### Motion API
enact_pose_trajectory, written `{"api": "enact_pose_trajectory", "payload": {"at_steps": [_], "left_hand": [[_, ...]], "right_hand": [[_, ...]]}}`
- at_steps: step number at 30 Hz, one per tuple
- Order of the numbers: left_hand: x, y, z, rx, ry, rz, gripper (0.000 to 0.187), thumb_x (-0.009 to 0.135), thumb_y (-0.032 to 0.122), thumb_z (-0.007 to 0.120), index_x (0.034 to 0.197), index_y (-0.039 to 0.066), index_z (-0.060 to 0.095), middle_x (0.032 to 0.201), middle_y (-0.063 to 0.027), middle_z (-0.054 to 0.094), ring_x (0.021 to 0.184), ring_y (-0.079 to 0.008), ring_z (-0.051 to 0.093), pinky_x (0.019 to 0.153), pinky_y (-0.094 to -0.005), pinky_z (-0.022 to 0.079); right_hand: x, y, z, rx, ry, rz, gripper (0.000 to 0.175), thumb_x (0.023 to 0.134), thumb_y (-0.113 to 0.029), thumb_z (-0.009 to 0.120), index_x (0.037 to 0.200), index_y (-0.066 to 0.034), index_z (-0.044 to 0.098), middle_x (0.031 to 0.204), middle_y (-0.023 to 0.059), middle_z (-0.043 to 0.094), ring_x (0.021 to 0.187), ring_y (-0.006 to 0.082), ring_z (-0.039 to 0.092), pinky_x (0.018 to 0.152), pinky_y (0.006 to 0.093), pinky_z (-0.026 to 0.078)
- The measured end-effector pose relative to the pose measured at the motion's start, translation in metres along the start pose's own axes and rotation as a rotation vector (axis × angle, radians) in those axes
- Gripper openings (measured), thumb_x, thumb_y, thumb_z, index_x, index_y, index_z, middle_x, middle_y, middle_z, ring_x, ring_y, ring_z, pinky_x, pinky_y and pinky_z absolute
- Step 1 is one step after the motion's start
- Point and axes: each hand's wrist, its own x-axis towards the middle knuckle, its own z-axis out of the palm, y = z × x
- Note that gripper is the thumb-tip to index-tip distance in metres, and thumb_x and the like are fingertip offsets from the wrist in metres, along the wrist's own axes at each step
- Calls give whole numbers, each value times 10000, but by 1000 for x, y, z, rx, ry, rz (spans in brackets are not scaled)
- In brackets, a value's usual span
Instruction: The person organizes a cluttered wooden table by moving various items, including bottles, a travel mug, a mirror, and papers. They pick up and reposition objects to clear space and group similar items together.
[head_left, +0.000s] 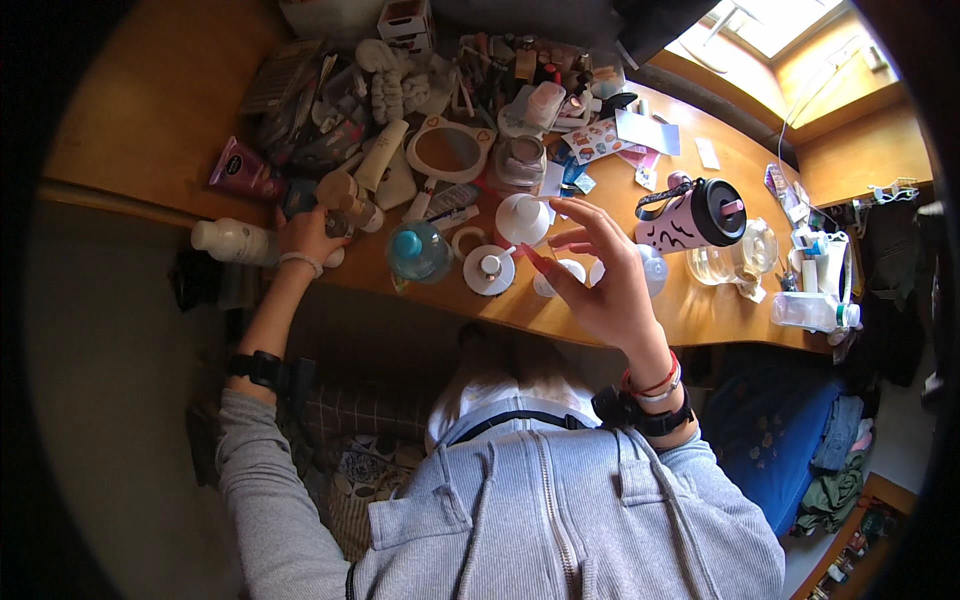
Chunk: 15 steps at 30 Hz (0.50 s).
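Note:
At the desk's left end my left hand (306, 234) is among small containers, against a dark little jar (339, 223); whether it grips the jar cannot be made out. Beyond it are a tan-lidded jar (336, 187) and a second small jar (365, 214). A white bottle (234, 240) lies on its side by that wrist. My right hand (611, 281) is raised with fingers apart and nothing between them. Below and around it stand a white rounded bottle (521, 219), a white pump bottle (489, 270) and a white jar (559, 279). A turquoise-capped clear bottle (417, 251) is left of the pump.
A pink tumbler with black lid (690, 217) leans right of my right hand, beside a clear glass vessel (712, 262). A clear bottle (814, 312) lies at the right edge. Behind are a cat-eared mirror (450, 150), a purple tube (244, 171) and crowded cosmetics (525, 67).

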Motion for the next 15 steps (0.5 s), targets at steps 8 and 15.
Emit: {"api": "enact_pose_trajectory", "payload": {"at_steps": [8, 15], "left_hand": [[-4, 9, -2, 177, 5, -40, 627, 640, 394, 739, 1154, 114, 515, 1036, -131, 602, 1005, -264, 555, 1052, -556, 109], [-72, 20, -55, -261, 577, 155, 546, 653, 188, 756, 1131, 48, 531, 1133, -119, 555, 1073, -268, 517, 945, -432, 384]], "right_hand": [[-5, 9, -10, -86, 83, 36, 416, 731, 1, 651, 1128, -62, 545, 1055, 79, 599, 893, 172, 602, 747, 288, 479], [-22, 29, -18, -196, 285, 23, 393, 713, -41, 678, 1086, -52, 553, 1069, 143, 578, 938, 277, 584, 748, 335, 485]]}}
